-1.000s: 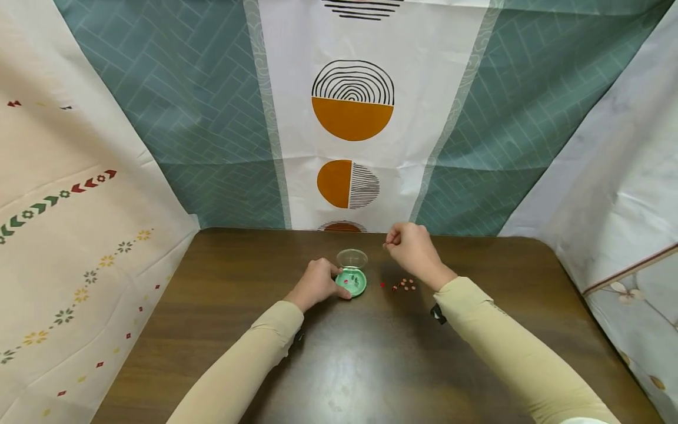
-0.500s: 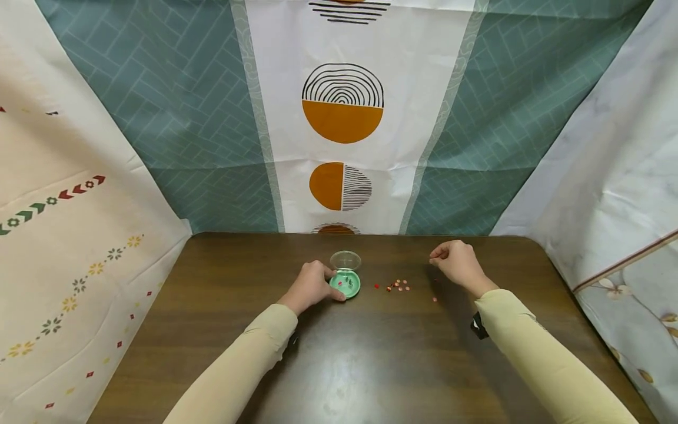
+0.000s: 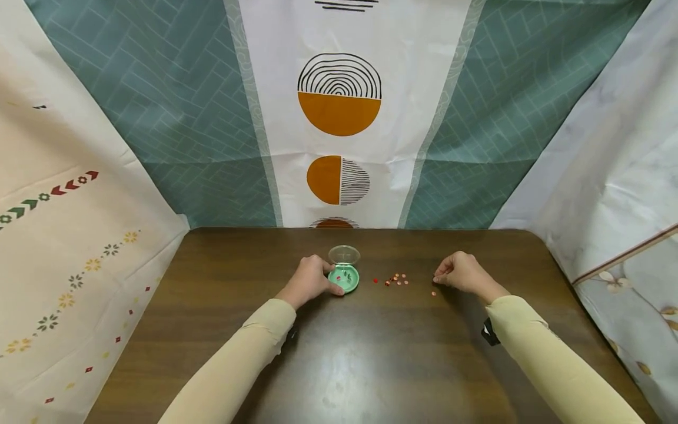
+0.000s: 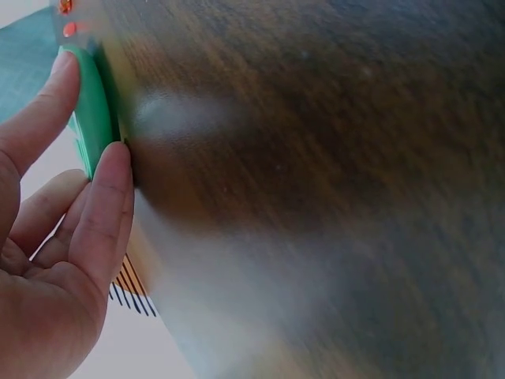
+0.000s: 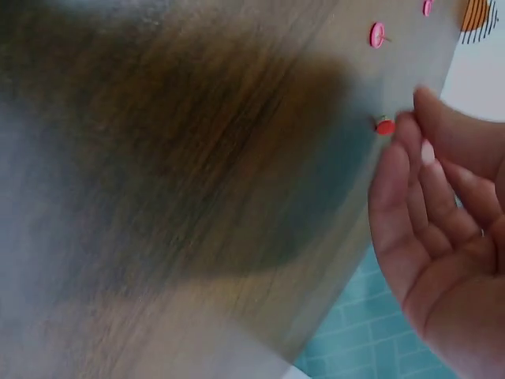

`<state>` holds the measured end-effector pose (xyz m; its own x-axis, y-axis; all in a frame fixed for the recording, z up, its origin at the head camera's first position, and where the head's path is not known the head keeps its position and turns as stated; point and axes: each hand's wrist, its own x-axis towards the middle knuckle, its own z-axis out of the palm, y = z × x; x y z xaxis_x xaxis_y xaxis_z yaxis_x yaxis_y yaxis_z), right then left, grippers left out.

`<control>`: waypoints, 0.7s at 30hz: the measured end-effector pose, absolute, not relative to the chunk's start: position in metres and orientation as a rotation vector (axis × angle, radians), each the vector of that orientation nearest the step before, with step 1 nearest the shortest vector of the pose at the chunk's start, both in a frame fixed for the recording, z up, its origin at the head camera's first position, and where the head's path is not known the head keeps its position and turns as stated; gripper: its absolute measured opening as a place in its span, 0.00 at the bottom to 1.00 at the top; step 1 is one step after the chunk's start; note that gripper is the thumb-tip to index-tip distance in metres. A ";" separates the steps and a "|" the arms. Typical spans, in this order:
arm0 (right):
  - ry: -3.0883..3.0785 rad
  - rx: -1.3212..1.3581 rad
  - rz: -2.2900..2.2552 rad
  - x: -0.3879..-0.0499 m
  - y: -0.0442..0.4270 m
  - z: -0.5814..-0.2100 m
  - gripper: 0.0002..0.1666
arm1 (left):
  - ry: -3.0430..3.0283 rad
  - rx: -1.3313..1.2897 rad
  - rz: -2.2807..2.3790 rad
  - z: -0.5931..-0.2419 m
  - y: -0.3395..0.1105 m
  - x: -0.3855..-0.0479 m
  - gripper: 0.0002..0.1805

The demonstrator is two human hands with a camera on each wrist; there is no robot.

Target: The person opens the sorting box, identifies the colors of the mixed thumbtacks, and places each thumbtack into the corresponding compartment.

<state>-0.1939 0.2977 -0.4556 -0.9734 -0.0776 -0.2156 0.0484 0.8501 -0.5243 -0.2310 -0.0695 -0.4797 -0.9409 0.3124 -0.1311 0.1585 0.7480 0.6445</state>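
Observation:
My left hand (image 3: 309, 280) holds a small round green case (image 3: 351, 286) by its left side. In the left wrist view, the thumb and fingers grip the case's rim (image 4: 95, 118). Its clear lid (image 3: 344, 255) stands open at the back, and a few thumbtacks lie inside. My right hand (image 3: 463, 274) is low over the table at the right, fingers bent. A red thumbtack (image 5: 384, 126) lies just by its fingertips, and a small gap shows between thumb and forefinger. Another thumbtack (image 3: 434, 293) lies in front of this hand.
Several thumbtacks (image 3: 397, 279) lie loosely grouped between the case and my right hand. One red thumbtack (image 3: 375, 281) sits nearer the case. The brown wooden table (image 3: 339, 353) meets a patterned curtain (image 3: 222, 118) at its back edge.
My right hand has moved right, away from the thumbtack group, and then down to the thumbtack at the far right. My left hand keeps its grip on the case.

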 end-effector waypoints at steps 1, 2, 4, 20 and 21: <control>2.770 -0.044 -0.815 -0.193 0.296 -0.455 0.04 | 2.720 0.367 0.969 -0.479 -0.070 -0.231 0.37; 2.749 -0.076 -0.817 -0.192 0.295 -0.455 0.05 | 2.724 0.363 0.967 -0.479 -0.070 -0.231 0.37; 2.717 -0.094 -0.804 -0.189 0.293 -0.455 0.07 | 2.724 0.359 0.966 -0.478 -0.070 -0.232 0.37; 2.727 0.035 -0.558 -0.184 0.281 -0.454 0.19 | 2.708 0.382 0.980 -0.476 -0.069 -0.230 0.38; 2.725 0.039 -0.553 -0.185 0.280 -0.454 0.18 | 2.713 0.386 0.977 -0.476 -0.069 -0.230 0.38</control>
